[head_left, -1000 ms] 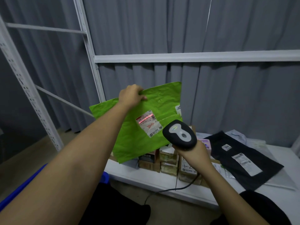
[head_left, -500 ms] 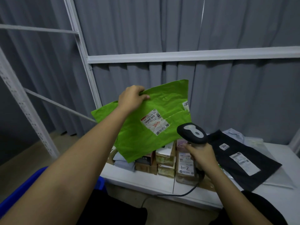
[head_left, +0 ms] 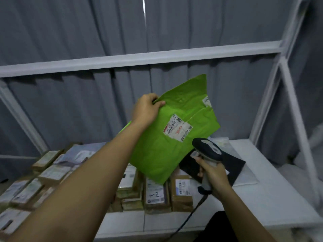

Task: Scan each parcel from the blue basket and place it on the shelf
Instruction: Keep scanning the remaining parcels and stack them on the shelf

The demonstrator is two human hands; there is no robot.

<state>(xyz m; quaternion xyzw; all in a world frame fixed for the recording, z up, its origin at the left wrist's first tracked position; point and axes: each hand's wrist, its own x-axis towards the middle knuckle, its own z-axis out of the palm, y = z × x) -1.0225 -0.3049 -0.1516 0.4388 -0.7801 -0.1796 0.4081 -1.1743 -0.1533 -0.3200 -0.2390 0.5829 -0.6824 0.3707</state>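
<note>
Grey curtains (head_left: 70, 32) hang behind the white shelf (head_left: 262, 189), where brown boxes (head_left: 157, 194) and a black mailer (head_left: 234, 165) lie. My left hand (head_left: 146, 109) grips the top edge of the green parcel (head_left: 167, 145), holding it above the boxes, label facing me. My right hand (head_left: 214, 175) is wrapped round the scanner (head_left: 208, 151), just beside the parcel's lower right edge.

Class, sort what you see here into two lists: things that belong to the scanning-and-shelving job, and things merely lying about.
Job in hand:
green parcel, held by left hand
scanner, gripped by right hand
shelf

Lying about:
brown boxes
black mailer
grey curtain
</note>
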